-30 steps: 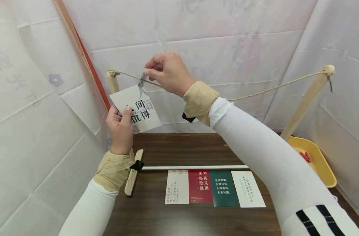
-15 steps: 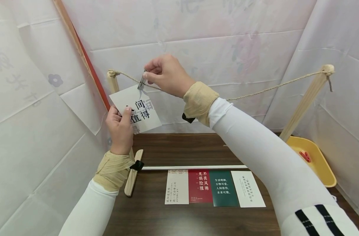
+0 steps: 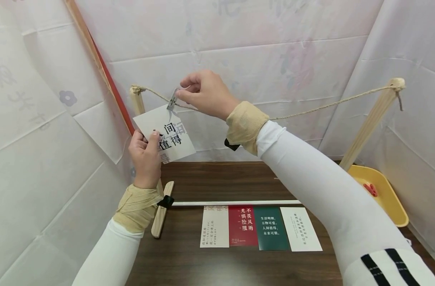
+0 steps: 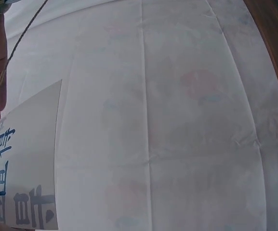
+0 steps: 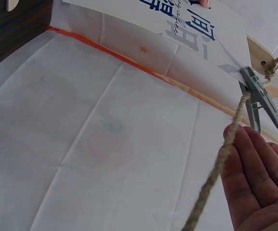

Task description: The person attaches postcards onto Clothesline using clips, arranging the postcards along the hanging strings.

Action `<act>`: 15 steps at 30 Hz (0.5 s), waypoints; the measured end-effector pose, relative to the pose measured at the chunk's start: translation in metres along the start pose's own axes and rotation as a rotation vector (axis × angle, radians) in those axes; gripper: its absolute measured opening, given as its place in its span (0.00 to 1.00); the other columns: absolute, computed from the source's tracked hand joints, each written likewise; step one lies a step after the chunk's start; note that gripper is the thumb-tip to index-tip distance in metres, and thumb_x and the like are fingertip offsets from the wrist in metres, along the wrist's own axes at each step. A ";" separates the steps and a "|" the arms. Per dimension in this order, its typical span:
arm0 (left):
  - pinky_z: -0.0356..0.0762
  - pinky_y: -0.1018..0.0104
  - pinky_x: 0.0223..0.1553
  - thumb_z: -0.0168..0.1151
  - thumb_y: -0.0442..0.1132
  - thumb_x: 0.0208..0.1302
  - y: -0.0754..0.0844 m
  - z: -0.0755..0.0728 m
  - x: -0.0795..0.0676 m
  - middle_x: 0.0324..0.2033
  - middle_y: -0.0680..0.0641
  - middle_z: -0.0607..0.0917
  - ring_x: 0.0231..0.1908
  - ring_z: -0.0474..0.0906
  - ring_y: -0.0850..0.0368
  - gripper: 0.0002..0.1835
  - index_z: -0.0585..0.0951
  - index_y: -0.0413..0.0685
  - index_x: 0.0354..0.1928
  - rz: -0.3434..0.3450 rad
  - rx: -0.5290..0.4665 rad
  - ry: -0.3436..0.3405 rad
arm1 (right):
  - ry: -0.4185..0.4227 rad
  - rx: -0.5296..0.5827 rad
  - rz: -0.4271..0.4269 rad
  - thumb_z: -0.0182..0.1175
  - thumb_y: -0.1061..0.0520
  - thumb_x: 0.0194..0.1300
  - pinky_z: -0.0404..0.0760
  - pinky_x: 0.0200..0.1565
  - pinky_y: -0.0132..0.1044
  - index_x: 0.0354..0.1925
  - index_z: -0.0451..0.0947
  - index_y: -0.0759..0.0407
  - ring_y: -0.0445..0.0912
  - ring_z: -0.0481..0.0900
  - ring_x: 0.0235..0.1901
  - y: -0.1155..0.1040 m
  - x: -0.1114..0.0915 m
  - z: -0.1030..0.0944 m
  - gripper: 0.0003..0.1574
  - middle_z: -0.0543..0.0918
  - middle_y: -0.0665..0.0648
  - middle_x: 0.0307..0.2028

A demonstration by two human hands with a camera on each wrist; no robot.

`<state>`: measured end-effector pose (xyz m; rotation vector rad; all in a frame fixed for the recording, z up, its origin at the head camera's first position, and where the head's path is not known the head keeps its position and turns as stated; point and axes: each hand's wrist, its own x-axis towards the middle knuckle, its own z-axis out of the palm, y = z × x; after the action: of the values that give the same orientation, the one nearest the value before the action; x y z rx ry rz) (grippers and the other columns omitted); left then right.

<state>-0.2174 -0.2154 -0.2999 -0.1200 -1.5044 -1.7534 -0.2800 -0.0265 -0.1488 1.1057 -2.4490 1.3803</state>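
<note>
My left hand (image 3: 146,159) pinches a white card (image 3: 181,149) with black Chinese characters, thumb in front. A grey clothespin (image 3: 172,99) clamps the card's top corner at the rope (image 3: 154,92); in the right wrist view the clothespin (image 5: 261,96) sits on the rope (image 5: 211,180) with its handles spread apart. Just right of it is my right hand (image 3: 210,95). Its fingers (image 5: 257,166) lie loosely extended beside the rope and apart from the handles in the right wrist view. The card (image 4: 33,159) also shows in the left wrist view.
Wooden posts (image 3: 373,123) hold the sagging rope at both ends. Several cards, among them a red card (image 3: 243,234) and a green card (image 3: 273,242), lie in a row before a white rod (image 3: 235,203). A yellow tray (image 3: 385,190) with red clothespins (image 3: 370,190) stands at right.
My right hand has let go of the clothespin and shifted slightly right and down, leaving more of it visible. The left hand and card have hardly moved.
</note>
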 end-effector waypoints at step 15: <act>0.88 0.72 0.45 0.58 0.33 0.79 -0.009 -0.005 -0.004 0.41 0.57 0.93 0.43 0.92 0.64 0.08 0.81 0.44 0.53 -0.026 0.051 -0.038 | 0.059 0.020 -0.105 0.69 0.60 0.72 0.84 0.47 0.33 0.52 0.87 0.68 0.49 0.88 0.41 0.004 -0.019 -0.011 0.14 0.91 0.62 0.46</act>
<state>-0.2179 -0.2181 -0.3106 -0.1090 -1.5836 -1.7404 -0.2717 -0.0064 -0.1532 1.1624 -2.3066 1.3889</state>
